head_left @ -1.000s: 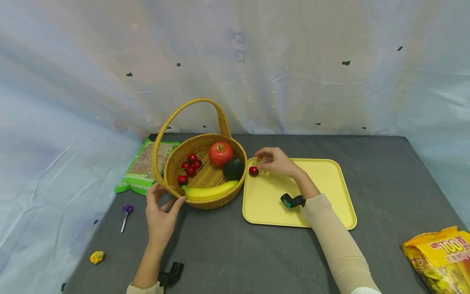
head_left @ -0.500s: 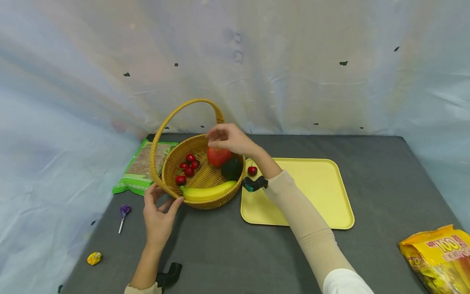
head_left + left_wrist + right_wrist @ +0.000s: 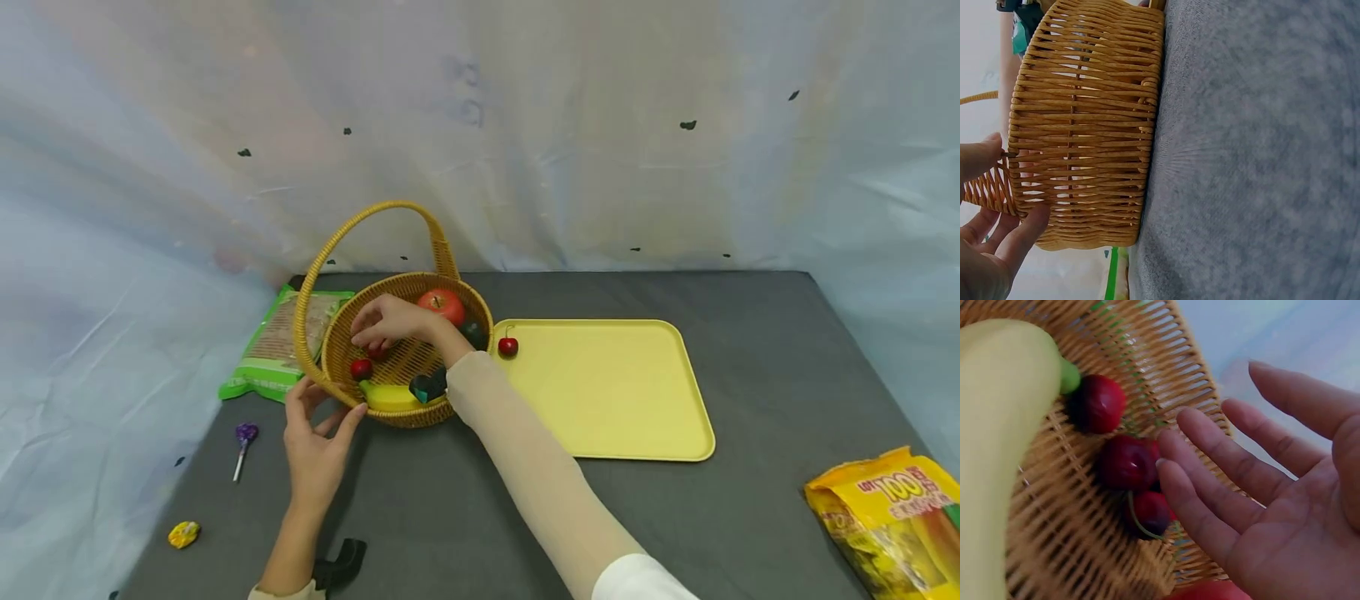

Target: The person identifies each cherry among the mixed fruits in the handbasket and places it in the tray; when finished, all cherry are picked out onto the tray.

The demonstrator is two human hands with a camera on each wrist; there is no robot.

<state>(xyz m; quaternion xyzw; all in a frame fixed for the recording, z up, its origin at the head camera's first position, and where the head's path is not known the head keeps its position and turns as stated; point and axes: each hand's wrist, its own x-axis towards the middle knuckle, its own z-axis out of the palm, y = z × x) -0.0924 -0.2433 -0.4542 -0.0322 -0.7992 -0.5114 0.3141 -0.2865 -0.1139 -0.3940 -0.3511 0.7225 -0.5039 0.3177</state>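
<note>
My left hand (image 3: 315,454) grips the wicker basket (image 3: 1085,125) where its handle joins the rim, thumb on one side and fingers on the other. My right hand (image 3: 393,321) is inside the basket, its loosely bent fingertips close over several dark red cherries (image 3: 1129,462); nothing shows between its fingers in the right wrist view. A banana (image 3: 386,397), a round red fruit (image 3: 441,305) and a dark green fruit (image 3: 474,335) lie around them, partly covered by the right arm. One cherry with a stem (image 3: 507,347) sits on the yellow tray (image 3: 615,400) near its left edge.
A green-edged bag (image 3: 273,350) lies behind the basket's left side. Left on the grey table are a purple lollipop (image 3: 244,435) and a yellow wrapped candy (image 3: 183,534). At the right front lies a yellow candy bag (image 3: 888,517).
My right hand has left the cherry on the tray and moved left, over the round red fruit and down into the basket. The left hand keeps its hold on the basket.
</note>
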